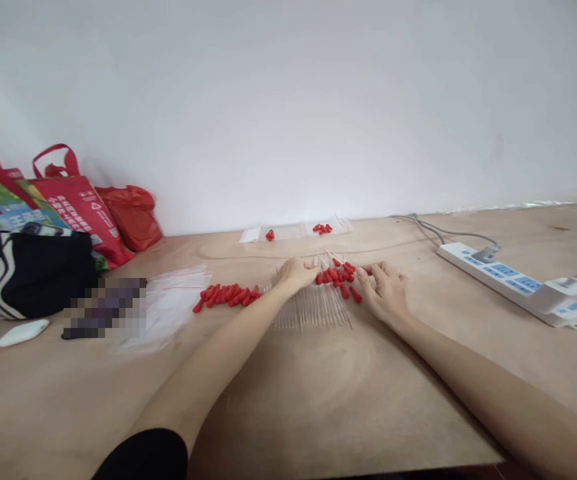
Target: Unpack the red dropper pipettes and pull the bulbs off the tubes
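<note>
My left hand and my right hand rest on the wooden tabletop on either side of a pile of small red caps. The caps lie on a row of thin clear tubes spread flat under both hands. The left fingers curl toward the pile's left edge and look pinched together; what they hold, if anything, is too small to make out. My right fingers lie spread, touching the caps at the pile's right side. A second heap of red caps lies to the left of my left wrist.
Clear zip bags lie left of the caps, more bags with a few red caps by the wall. A white power strip sits right. Red shopping bags, a striped black bag and a white mouse-like object stand left.
</note>
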Available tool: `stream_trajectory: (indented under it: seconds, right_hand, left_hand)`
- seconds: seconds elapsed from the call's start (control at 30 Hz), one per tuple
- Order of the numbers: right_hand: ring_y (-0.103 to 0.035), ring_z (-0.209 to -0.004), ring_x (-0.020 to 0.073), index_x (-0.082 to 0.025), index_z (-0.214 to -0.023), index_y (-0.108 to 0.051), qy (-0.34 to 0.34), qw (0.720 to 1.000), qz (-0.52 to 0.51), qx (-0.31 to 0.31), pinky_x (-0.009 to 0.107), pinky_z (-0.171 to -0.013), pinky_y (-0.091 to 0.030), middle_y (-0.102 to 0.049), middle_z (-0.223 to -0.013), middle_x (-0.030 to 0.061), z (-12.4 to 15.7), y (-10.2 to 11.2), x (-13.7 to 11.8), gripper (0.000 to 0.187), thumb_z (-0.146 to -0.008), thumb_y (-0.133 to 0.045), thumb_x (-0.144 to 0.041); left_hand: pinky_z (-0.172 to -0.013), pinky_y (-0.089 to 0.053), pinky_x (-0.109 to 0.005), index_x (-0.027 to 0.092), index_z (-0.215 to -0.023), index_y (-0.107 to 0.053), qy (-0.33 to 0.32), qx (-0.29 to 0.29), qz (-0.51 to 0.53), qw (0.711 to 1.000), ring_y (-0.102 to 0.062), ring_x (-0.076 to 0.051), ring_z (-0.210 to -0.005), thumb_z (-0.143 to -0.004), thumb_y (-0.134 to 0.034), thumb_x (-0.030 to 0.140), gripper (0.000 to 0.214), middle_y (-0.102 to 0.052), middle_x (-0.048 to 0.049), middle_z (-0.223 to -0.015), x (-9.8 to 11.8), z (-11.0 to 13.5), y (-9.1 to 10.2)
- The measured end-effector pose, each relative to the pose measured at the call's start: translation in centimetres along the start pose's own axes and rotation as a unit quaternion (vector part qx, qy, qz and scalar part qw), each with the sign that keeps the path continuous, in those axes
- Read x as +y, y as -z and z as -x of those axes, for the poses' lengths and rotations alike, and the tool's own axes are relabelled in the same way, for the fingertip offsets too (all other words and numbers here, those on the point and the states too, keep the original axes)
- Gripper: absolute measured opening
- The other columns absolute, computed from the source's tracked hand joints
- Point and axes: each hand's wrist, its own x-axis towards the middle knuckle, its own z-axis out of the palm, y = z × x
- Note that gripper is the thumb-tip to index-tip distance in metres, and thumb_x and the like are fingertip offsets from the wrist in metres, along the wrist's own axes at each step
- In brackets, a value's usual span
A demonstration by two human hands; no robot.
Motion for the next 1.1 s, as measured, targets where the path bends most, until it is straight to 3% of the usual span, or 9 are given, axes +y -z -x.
stream_trajectory:
  seconds: [0.13,0.17,0.27,0.4,0.5,0.63,0.8,0.9,1.1]
  right_hand:
    - [-0.051,-0.086,0.0196,-0.018,-0.1,-0.055,0.091,0.995,-0.026,0.004,0.033,-0.074,-0.035,-0.056,-0.094,0.0091,0.1,-0.1,-0.4,0.031,-0.081,-0.044,-0.039]
    - [-0.05,-0.091,0.0207,-0.017,-0.106,-0.053,0.126,0.992,-0.021,-0.001,0.034,-0.076,-0.035,-0.055,-0.1,0.0108,0.1,0.0,-0.7,0.035,-0.08,-0.045,-0.04]
    - [-0.044,-0.107,0.0234,-0.018,-0.119,-0.046,0.237,0.971,0.022,-0.025,0.038,-0.087,-0.032,-0.05,-0.117,0.012,0.7,0.2,-2.1,0.047,-0.079,-0.048,-0.043]
    - [-0.04,-0.114,0.0227,-0.023,-0.12,-0.047,0.344,0.937,0.05,-0.04,0.044,-0.097,-0.019,-0.053,-0.118,0.0072,1.6,0.1,-4.1,0.043,-0.081,-0.048,-0.041]
    - [-0.049,-0.102,0.0182,-0.027,-0.106,-0.057,0.377,0.925,0.022,-0.038,0.044,-0.097,-0.017,-0.065,-0.091,0.0002,2.1,-0.3,-4.9,0.026,-0.082,-0.049,-0.035]
    - [-0.052,-0.078,0.0123,-0.026,-0.087,-0.063,0.384,0.923,0.004,-0.029,0.042,-0.094,-0.019,-0.061,-0.063,-0.0044,2.4,-0.7,-5.2,0.015,-0.083,-0.049,-0.028]
    - [-0.048,-0.069,0.0108,-0.023,-0.081,-0.064,0.375,0.927,0.0,-0.032,0.04,-0.093,-0.021,-0.057,-0.059,-0.0034,2.7,-0.7,-5.6,0.017,-0.083,-0.047,-0.027]
    - [-0.047,-0.067,0.0101,-0.023,-0.079,-0.064,0.379,0.925,0.001,-0.032,0.039,-0.091,-0.022,-0.055,-0.058,-0.0034,2.8,-0.6,-5.7,0.019,-0.083,-0.046,-0.026]
    - [-0.046,-0.064,0.0096,-0.024,-0.076,-0.063,0.395,0.918,-0.008,-0.037,0.04,-0.089,-0.02,-0.052,-0.052,-0.0052,2.9,0.0,-5.7,0.02,-0.084,-0.044,-0.023]
  left_hand:
    - [-0.064,-0.036,-0.029,0.018,-0.061,-0.061,-0.051,0.047,-0.005,0.998,-0.056,-0.018,-0.069,-0.069,-0.055,0.032,0.017,-0.06,-0.0018,-0.062,-2.8,2.8,1.7]
    - [-0.068,-0.036,-0.031,0.017,-0.061,-0.06,-0.117,0.102,-0.027,0.988,-0.055,-0.019,-0.072,-0.069,-0.055,0.029,0.016,-0.06,-0.0025,-0.064,-3.7,3.7,2.1]
    - [-0.07,-0.034,-0.033,0.018,-0.063,-0.06,-0.3,0.185,-0.086,0.932,-0.052,-0.017,-0.07,-0.074,-0.052,0.026,0.016,-0.059,-0.0024,-0.066,-6.3,6.7,3.0]
    - [-0.067,-0.033,-0.031,0.018,-0.063,-0.058,-0.425,0.235,-0.146,0.862,-0.049,-0.014,-0.064,-0.076,-0.05,0.022,0.015,-0.056,-0.0006,-0.06,-8.2,9.4,3.2]
    - [-0.07,-0.034,-0.031,0.019,-0.064,-0.057,-0.444,0.254,-0.144,0.847,-0.049,-0.012,-0.063,-0.076,-0.051,0.02,0.013,-0.055,0.0008,-0.06,-8.6,10.2,2.7]
    - [-0.071,-0.035,-0.031,0.019,-0.067,-0.057,-0.438,0.267,-0.125,0.849,-0.05,-0.013,-0.063,-0.076,-0.052,0.022,0.011,-0.057,0.0001,-0.062,-8.6,10.2,2.0]
    - [-0.08,-0.036,-0.036,0.018,-0.096,-0.059,-0.431,0.226,-0.087,0.869,-0.053,-0.02,-0.085,-0.077,-0.054,0.038,0.028,-0.063,-0.0078,-0.09,-8.2,9.7,1.5]
    - [-0.089,-0.03,-0.038,0.022,-0.085,-0.061,-0.443,0.197,-0.077,0.871,-0.054,-0.017,-0.087,-0.081,-0.051,0.031,0.014,-0.065,-0.0021,-0.086,-8.2,9.5,1.3]
    - [-0.091,-0.028,-0.04,0.023,-0.07,-0.061,-0.457,0.193,-0.104,0.862,-0.055,-0.014,-0.08,-0.081,-0.052,0.023,0.015,-0.066,0.003,-0.074,-8.4,10.2,1.7]
